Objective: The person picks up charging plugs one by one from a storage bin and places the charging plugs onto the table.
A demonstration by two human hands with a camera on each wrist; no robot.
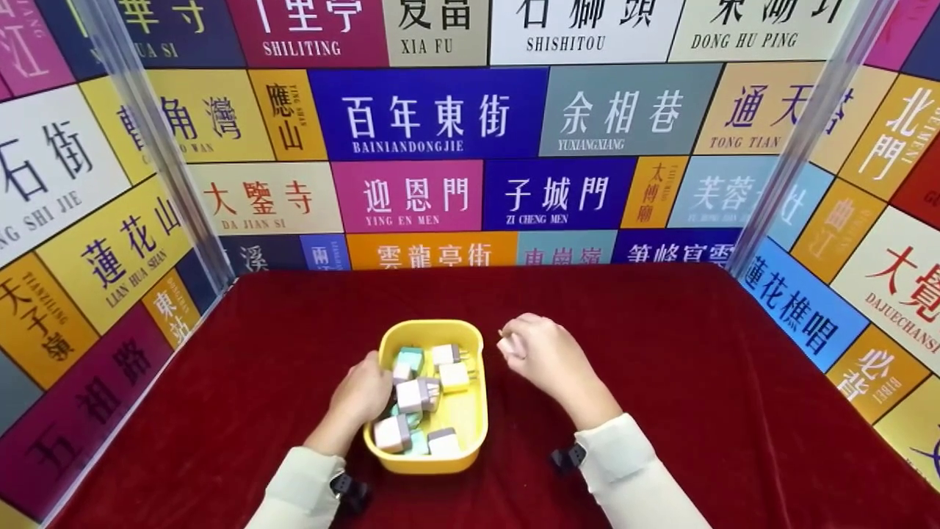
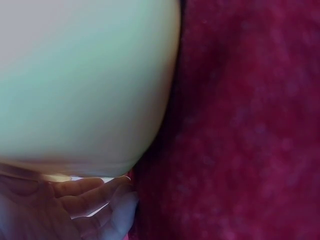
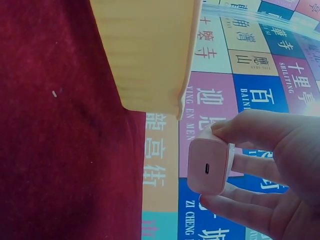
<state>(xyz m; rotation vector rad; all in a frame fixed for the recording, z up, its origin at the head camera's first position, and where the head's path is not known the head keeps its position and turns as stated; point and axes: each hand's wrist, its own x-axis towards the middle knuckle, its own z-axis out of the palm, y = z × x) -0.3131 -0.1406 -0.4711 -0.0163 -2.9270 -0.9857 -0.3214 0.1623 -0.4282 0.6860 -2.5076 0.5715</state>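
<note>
A yellow plastic bin [image 1: 429, 464] stands on the red cloth with several plug-in chargers in it, among them a white-and-grey charger [image 1: 413, 395] and a yellow-topped charger [image 1: 454, 377]. My left hand [image 1: 361, 393] holds the bin's left rim; in the left wrist view the fingers [image 2: 92, 200] lie curled against its wall, partly hidden. To the right of the bin, my right hand [image 1: 547, 356] is raised above the cloth. Between its thumb and fingers it pinches a pale pinkish-white charger [image 3: 207, 165], whose small USB-C port faces the right wrist camera.
Dark red cloth [image 1: 698, 382] covers the table. Colourful sign-patterned panels [image 1: 426, 114] close off the back and both sides, with clear corner posts [image 1: 800, 147] between them. A tiny pale speck [image 3: 55, 93] lies on the cloth.
</note>
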